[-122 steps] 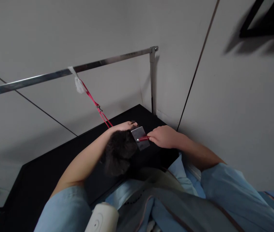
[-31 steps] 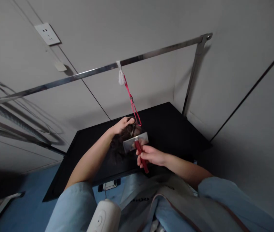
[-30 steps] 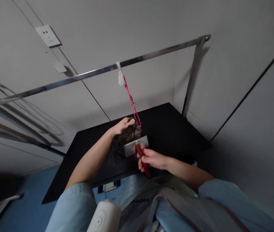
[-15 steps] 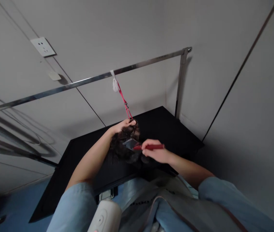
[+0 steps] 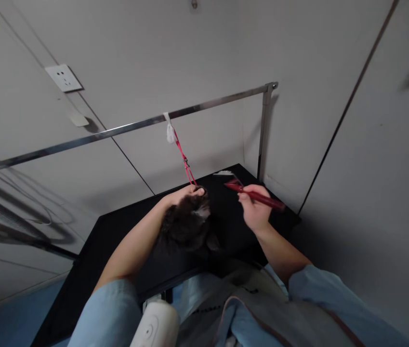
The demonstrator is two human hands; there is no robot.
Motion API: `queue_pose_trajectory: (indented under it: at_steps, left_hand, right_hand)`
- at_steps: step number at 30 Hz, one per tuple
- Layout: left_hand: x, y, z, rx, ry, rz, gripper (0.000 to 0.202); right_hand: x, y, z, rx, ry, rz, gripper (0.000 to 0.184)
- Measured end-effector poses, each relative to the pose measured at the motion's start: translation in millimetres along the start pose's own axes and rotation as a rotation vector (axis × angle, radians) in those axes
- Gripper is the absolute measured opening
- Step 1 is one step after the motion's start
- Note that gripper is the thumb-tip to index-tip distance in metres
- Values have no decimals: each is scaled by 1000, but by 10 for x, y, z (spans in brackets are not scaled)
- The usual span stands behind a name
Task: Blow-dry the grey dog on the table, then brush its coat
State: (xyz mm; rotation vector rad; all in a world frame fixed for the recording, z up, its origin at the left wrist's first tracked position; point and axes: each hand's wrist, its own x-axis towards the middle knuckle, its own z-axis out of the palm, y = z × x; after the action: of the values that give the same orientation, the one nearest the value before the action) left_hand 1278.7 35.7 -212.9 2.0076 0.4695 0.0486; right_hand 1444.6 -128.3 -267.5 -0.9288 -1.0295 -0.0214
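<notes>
A small dark furry animal (image 5: 187, 225) stands on a black table (image 5: 125, 226). My left hand (image 5: 182, 193) is closed on the animal's head end, where a red leash (image 5: 183, 159) comes down from a metal bar (image 5: 125, 128). My right hand (image 5: 254, 208) is raised to the right of the animal, clear of its fur. It grips a red-handled slicker brush (image 5: 251, 193), whose metal head points toward the back of the table.
A steel post (image 5: 262, 130) holds the bar at the table's far right corner. Grey wall panels close in behind and to the right; a wall socket (image 5: 63, 77) is at upper left. A white device (image 5: 153, 327) sits at my chest. Blue floor shows at lower left.
My right hand has lifted the brush off the animal's fur and swung it up and to the right. My left hand stays on the animal. The view has shifted slightly.
</notes>
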Motion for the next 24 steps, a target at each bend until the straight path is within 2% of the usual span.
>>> queue_pose_trajectory:
  at_steps: [1, 2, 4, 5, 6, 7, 9, 10, 11, 13, 15, 16, 18, 20, 21, 22, 24]
  left_hand:
    - [-13, 3, 5, 26, -38, -10, 49]
    - [-27, 5, 10, 49, -67, -18, 49]
    - [-59, 2, 13, 65, -60, -23, 48]
    - [-77, -6, 8, 62, -34, -24, 49]
    - [-95, -19, -3, 53, 3, -26, 50]
    - [-113, -36, -19, 44, 48, -28, 51]
    - [-141, -74, -63, 37, 129, -38, 53]
    - [-151, -92, -86, 31, 158, -45, 54]
    - [-156, -106, -105, 21, 181, -51, 54]
    - [-156, -122, -126, 1, 191, -59, 55]
    - [-151, -128, -127, -32, 186, -52, 55]
    - [-152, -131, -123, -51, 192, -45, 54]
    - [-159, -137, -122, -87, 206, -38, 54]
    - [-174, -145, -136, -109, 229, -42, 53]
    - [-182, -149, -148, -116, 234, -49, 53]
    - [-191, -153, -162, -124, 230, -56, 54]
    - [-209, -163, -189, -145, 219, -65, 55]
  right_hand:
    - [-19, -17, 14, 20, -39, 20, 9]
    - [-46, -36, 41, 44, -155, 55, 9]
    - [-107, -62, 115, 88, -487, 151, 8]
    - [-131, -64, 147, 102, -594, 195, 8]
    - [-147, -59, 170, 103, -605, 228, 9]
    - [-155, -50, 180, 91, -526, 241, 9]
    - [-158, -36, 176, 37, -236, 211, 11]
    - [-163, -36, 174, 9, -140, 183, 12]
    - [-174, -41, 179, -7, -134, 157, 12]
    - [-205, -56, 221, 6, -344, 147, 11]
    - [-224, -52, 283, 49, -545, 202, 12]
    - [-220, -40, 305, 60, -548, 223, 12]
    - [-188, -10, 319, 53, -353, 197, 14]
    - [-152, 9, 310, 49, -146, 88, 14]
    - [-141, 10, 309, 59, -134, 37, 14]
    - [-135, 8, 316, 79, -212, 8, 13]
    - [-129, 9, 352, 118, -506, 27, 11]
